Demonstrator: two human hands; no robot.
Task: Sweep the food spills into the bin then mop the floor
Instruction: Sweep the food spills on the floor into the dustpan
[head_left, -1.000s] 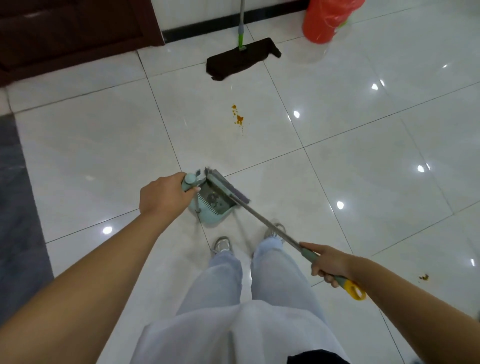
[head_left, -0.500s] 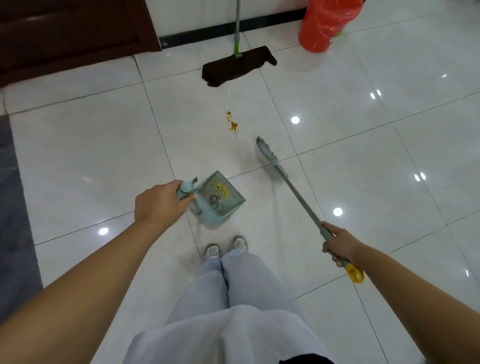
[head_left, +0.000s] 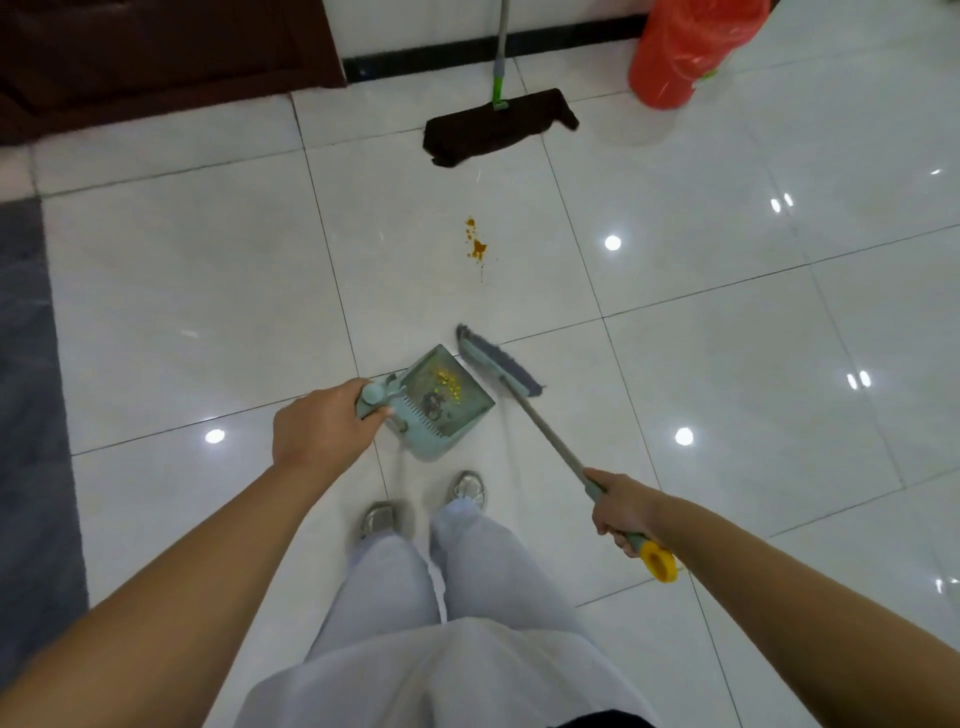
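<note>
The person's left hand (head_left: 324, 423) is closed around the stubby handle of a pale green plastic dustpan (head_left: 447, 408), which sits low over the glossy white tiled floor (head_left: 208, 291) just ahead of the person's two grey shoes (head_left: 467, 488). Yellow food crumbs (head_left: 450, 383) and a darker clump of dirt lie inside the pan, and a row of comb teeth runs along the handle side.

The right hand (head_left: 621, 509) is wrapped around the grey-green grip of a long-handled broom (head_left: 545, 431), near its yellow end cap (head_left: 658, 562). The metal shaft slants forward and to the left from the hand, and the broom's flat head with grey bristles (head_left: 496, 361) lies just beside the right edge of the dustpan's open mouth; whether it touches the pan cannot be told.

Farther out on the tiles, well ahead of the broom head, sits an orange-brown splatter of spilled food (head_left: 477, 245). Beyond it, a flat mop with a dark brown cloth pad (head_left: 498, 127) rests on the floor, its grey and green pole rising towards the black skirting of the wall. To the right of the mop stands a bin lined with a red plastic bag (head_left: 685, 44). A dark wooden door (head_left: 156, 52) fills the upper left corner, and a grey strip of flooring (head_left: 31, 415) runs along the left edge.
</note>
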